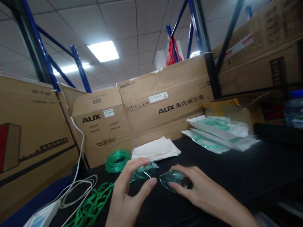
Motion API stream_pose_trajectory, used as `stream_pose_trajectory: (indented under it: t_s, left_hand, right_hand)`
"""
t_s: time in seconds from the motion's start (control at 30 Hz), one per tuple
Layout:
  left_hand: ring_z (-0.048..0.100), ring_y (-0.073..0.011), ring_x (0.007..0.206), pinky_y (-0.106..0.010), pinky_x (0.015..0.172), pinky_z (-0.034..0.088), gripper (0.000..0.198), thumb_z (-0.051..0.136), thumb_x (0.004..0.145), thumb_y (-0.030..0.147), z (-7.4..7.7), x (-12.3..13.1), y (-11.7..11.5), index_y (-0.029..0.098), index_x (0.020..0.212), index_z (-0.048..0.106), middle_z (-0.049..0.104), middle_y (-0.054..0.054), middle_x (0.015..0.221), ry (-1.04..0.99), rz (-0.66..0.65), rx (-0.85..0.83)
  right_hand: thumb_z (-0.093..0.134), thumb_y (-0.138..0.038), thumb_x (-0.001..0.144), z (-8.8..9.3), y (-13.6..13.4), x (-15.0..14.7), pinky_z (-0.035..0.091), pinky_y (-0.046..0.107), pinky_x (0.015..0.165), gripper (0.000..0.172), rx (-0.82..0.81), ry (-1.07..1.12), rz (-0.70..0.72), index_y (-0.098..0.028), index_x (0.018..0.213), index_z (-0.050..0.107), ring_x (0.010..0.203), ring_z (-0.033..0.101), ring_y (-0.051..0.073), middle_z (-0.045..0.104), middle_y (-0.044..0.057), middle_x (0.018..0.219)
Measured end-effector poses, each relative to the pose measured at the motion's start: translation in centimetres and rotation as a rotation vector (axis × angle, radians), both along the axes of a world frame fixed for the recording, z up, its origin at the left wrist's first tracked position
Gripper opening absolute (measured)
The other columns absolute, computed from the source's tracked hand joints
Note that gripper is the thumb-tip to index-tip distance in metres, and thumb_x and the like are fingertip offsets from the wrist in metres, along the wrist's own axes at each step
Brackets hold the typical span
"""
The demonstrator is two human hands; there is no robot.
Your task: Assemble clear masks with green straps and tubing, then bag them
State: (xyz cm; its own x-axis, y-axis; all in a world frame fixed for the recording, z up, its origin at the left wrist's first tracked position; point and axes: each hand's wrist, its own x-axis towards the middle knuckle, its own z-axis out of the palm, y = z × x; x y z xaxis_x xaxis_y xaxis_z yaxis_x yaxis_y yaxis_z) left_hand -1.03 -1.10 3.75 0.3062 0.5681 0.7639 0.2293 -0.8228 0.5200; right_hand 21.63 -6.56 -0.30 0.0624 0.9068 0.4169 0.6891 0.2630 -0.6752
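Observation:
My right hand point(193, 183) pinches a clear green-tinted plastic mask point(169, 180) between thumb and fingers, just right of the middle of the black table. To its left, my left hand point(133, 186) is raised with thumb and forefinger apart, nothing visibly held between them. A thin white strip point(147, 173) shows in the gap of that hand. Behind its fingertips lie more clear green plastic pieces point(144, 170), partly hidden by the hand. A coil of green tubing point(117, 160) rests just beyond, beside a stack of white packets point(156, 149).
Bagged green tubing sets point(220, 134) are piled at the right rear. Green elastic straps point(94, 201), white cables point(81, 143) and a white power strip point(44, 216) lie at the left. Cardboard boxes point(146, 116) wall the back; a bottle point(294, 108) stands far right.

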Motion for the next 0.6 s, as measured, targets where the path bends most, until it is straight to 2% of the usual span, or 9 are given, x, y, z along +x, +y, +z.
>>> stream_pose_trajectory:
  t_s: [0.07,0.1,0.17,0.2,0.27,0.4,0.5,0.6]
  left_hand:
    - [0.064,-0.0238,0.122,-0.036,0.107,0.049,0.012,0.07,0.092,0.033,3.2,0.0,0.1,0.027,0.102,0.074,0.07,-0.005,0.124,0.118,0.012,0.082]
    - [0.064,-0.0239,0.121,-0.036,0.106,0.049,0.011,0.069,0.093,0.033,4.5,0.0,0.1,0.027,0.099,0.075,0.07,-0.005,0.125,0.181,0.017,0.117]
    - [0.066,-0.0242,0.119,-0.036,0.104,0.051,0.011,0.068,0.093,0.034,6.3,-0.1,0.1,0.028,0.098,0.076,0.071,-0.005,0.124,0.309,0.038,0.16]
    - [0.067,-0.0244,0.117,-0.036,0.103,0.052,0.012,0.068,0.093,0.035,6.5,-0.3,0.2,0.028,0.098,0.077,0.071,-0.005,0.124,0.381,0.051,0.166]
    - [0.069,-0.0249,0.115,-0.037,0.102,0.054,0.014,0.067,0.094,0.036,5.6,-1.2,0.6,0.029,0.097,0.078,0.072,-0.005,0.124,0.527,0.082,0.146]
    - [0.073,-0.0261,0.109,-0.038,0.097,0.058,0.018,0.064,0.094,0.039,1.1,-4.8,1.6,0.03,0.098,0.08,0.075,-0.005,0.122,0.759,0.151,0.056]
    - [0.073,-0.0265,0.11,-0.039,0.099,0.058,0.029,0.068,0.091,0.041,-1.8,-7.7,1.8,0.032,0.118,0.075,0.076,-0.005,0.121,0.811,0.202,0.019]
    - [0.07,-0.0266,0.116,-0.041,0.103,0.056,0.04,0.069,0.09,0.041,-3.1,-9.7,1.9,0.033,0.13,0.069,0.074,-0.005,0.127,0.821,0.254,0.002]
  right_hand:
    - [0.066,-0.048,0.088,0.0,-0.1,0.3,0.055,0.036,0.085,0.036,-0.027,-0.005,0.0,-0.033,0.12,0.074,0.094,0.073,0.029,0.076,0.007,0.1]
    - [0.065,-0.048,0.089,0.0,-0.1,0.4,0.054,0.036,0.087,0.037,-0.04,0.0,0.002,-0.033,0.121,0.073,0.096,0.072,0.03,0.076,0.007,0.101]
    - [0.065,-0.048,0.089,-0.1,-0.2,0.7,0.053,0.037,0.089,0.036,-0.054,0.008,0.015,-0.034,0.122,0.072,0.099,0.072,0.03,0.075,0.007,0.104]
    - [0.065,-0.047,0.09,-0.2,-0.2,0.9,0.053,0.037,0.09,0.035,-0.056,0.006,0.022,-0.034,0.122,0.072,0.1,0.072,0.03,0.075,0.007,0.104]
    - [0.065,-0.045,0.09,-0.3,-0.1,1.2,0.052,0.037,0.09,0.034,-0.051,-0.01,0.034,-0.033,0.121,0.072,0.102,0.071,0.03,0.075,0.007,0.105]
    - [0.065,-0.044,0.091,-0.4,0.1,1.3,0.051,0.038,0.091,0.035,-0.067,-0.041,0.042,-0.031,0.123,0.071,0.106,0.069,0.031,0.075,0.008,0.107]
    - [0.064,-0.047,0.091,-0.5,0.4,1.1,0.05,0.039,0.094,0.038,-0.095,-0.033,0.068,-0.032,0.126,0.07,0.11,0.068,0.031,0.074,0.008,0.113]
    - [0.065,-0.048,0.091,-0.7,0.7,1.0,0.05,0.037,0.093,0.038,-0.1,-0.015,0.088,-0.035,0.126,0.07,0.11,0.067,0.03,0.074,0.006,0.112]
